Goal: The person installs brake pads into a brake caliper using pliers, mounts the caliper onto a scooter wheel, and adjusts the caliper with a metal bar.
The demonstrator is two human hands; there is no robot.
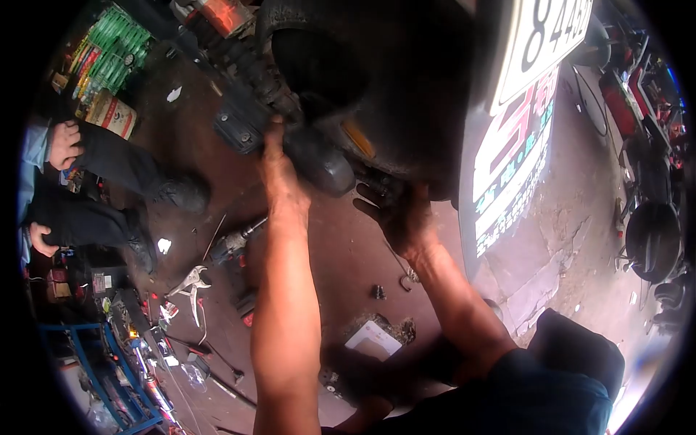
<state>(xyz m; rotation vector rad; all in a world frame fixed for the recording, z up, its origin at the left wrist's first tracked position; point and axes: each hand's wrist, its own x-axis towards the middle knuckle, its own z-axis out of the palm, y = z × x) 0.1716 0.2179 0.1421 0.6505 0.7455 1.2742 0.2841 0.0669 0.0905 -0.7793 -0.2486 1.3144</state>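
The rear of a scooter fills the upper middle, with a dark tyre [272, 16], a black mudguard [413, 109] and an orange reflector [357, 139]. My left hand [281, 170] is closed against a black rounded part [322, 163] low on the scooter; its thumb points up and the other fingers are hidden behind. In deep shadow under the mudguard, my right hand [409, 221] has its fingers bent around the end of a dark part. What it grips is too dark to make out.
A white number plate [540, 47] hangs above a printed mudflap [507, 167] at the right. Locking pliers [192, 285], a power tool [235, 243] and a white card [373, 341] lie on the floor. At the left sits a person in dark trousers [119, 156], near a blue rack [109, 348].
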